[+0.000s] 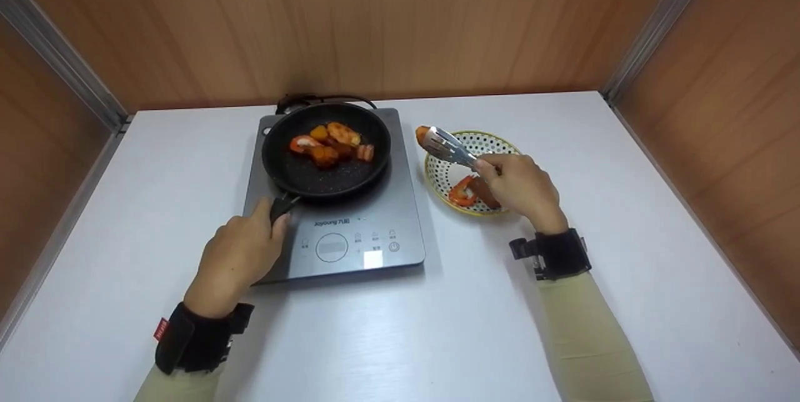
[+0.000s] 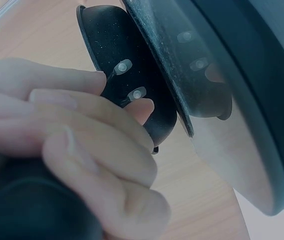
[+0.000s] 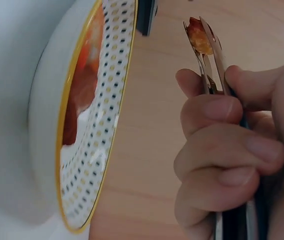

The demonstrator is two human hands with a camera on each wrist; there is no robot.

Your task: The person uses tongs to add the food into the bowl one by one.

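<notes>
My left hand [image 1: 240, 252] grips the black handle [image 1: 284, 205] of a frying pan [image 1: 325, 183], which sits on a grey induction cooktop [image 1: 337, 258]. In the pan lie several pieces of food, among them a shrimp [image 1: 304, 143] and browned chunks [image 1: 325, 156]. With my right hand [image 1: 522, 186] I hold metal tongs [image 1: 449, 147], whose tips pinch a browned food piece [image 3: 200, 40]. The tongs hang over the left side of a dotted bowl [image 1: 442, 186] with a yellow rim. Inside that bowl are a shrimp [image 1: 462, 192] and a brown piece [image 1: 484, 193], partly hidden by my right hand.
A white table [image 1: 387, 339] carries everything. Wooden panels [image 1: 400, 27] stand behind it and at both sides. A black power cord [image 1: 300, 100] runs behind the cooktop. The bowl stands just right of the cooktop.
</notes>
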